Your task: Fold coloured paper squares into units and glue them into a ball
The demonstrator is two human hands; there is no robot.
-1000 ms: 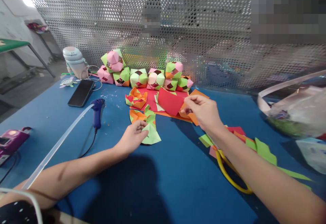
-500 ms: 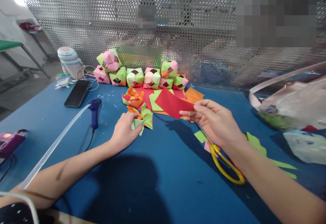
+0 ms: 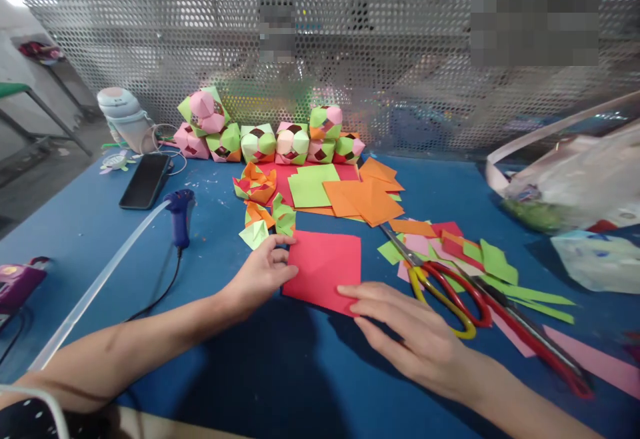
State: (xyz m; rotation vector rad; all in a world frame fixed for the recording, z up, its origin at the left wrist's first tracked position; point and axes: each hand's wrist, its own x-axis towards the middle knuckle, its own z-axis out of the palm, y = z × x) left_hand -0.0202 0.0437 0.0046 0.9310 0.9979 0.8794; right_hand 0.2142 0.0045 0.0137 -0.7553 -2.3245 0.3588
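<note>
A square of red paper is held between my two hands, just above the blue table. My left hand pinches its left edge between thumb and fingers. At the lower right corner, my right hand grips it, with the thumb mostly hidden. Beyond the left hand lie folded pieces: a light green one, a green one and an orange-green-red one. Behind the red square are green sheets and orange sheets. Scissors with red and yellow handles lie beside my right hand.
Paper scraps and a long red-and-black tool lie on the right, near a plastic bag. On the left are a glue gun, phone and bottle. Folded paper balls line the perforated metal panel.
My right hand has brought the red paper down and nearer from above the sheets. My left hand has left the light green folded piece and taken the red paper's left edge.
</note>
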